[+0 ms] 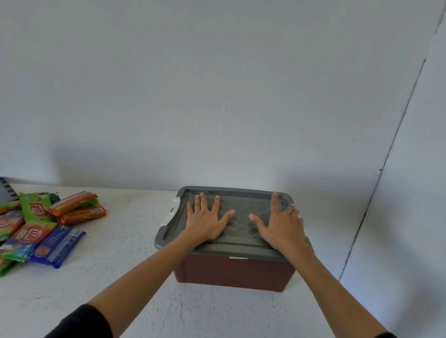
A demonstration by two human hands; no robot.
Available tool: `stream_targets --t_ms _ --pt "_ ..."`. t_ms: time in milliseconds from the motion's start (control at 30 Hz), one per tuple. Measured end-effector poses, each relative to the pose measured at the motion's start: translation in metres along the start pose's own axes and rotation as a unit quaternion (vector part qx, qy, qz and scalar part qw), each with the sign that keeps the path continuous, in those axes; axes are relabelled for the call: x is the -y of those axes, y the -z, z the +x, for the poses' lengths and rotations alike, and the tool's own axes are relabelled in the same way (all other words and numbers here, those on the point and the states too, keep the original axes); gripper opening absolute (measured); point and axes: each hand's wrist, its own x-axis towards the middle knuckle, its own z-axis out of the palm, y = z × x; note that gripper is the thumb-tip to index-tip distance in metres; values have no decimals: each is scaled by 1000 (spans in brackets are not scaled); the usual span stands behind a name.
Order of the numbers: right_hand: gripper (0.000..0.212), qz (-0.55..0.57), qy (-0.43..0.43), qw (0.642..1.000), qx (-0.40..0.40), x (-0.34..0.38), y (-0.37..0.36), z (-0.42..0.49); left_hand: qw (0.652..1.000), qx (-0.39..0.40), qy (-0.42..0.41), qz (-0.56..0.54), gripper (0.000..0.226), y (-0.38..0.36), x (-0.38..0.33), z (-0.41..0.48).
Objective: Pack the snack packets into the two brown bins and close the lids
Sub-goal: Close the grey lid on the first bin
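Palms flat on grey lid point(241, 225), left hand point(206, 221), right hand point(282, 229), fingers spread, brown bin point(234, 273) long axis left-to-right

One brown bin point(234, 273), two lids point(239, 225), about nine snack packets point(28, 240).

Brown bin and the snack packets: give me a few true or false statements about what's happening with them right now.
1. The left hand and the right hand lie flat on the grey lid of the brown bin. True.
2. Every snack packet is packed away. False: a pile of snack packets lies on the table, left of the bin.
3. The right hand holds a blue packet. False: it holds nothing; the blue packet lies in the pile.
4. A white latch shows on the lid's left side. True.
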Motion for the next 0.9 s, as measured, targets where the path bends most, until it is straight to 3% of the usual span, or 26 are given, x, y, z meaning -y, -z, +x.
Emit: stream_targets --t_ms 133,333,433,567,700,900 --pt "89 -30 0 999 34 3 1 -2 1000 -5 3 8 72 1 -1 -2" --pt "84 -12 7 998 59 1 2 -5 985 -92 22 142 78 12 9 -6" --pt "81 -15 19 996 83 -2 2 -5 990 -61 37 121 82 17 35 -3" --pt "76 -30 29 994 101 -2 3 -4 999 -12 -26 35 91 24 52 -8" --pt "74 -36 40 992 112 -2 2 -3 997 39 -61 41 138 30 51 -8" --pt "71 -29 52 989 132 -1 3 -3 996 55 -64 43 139 29 47 -6"
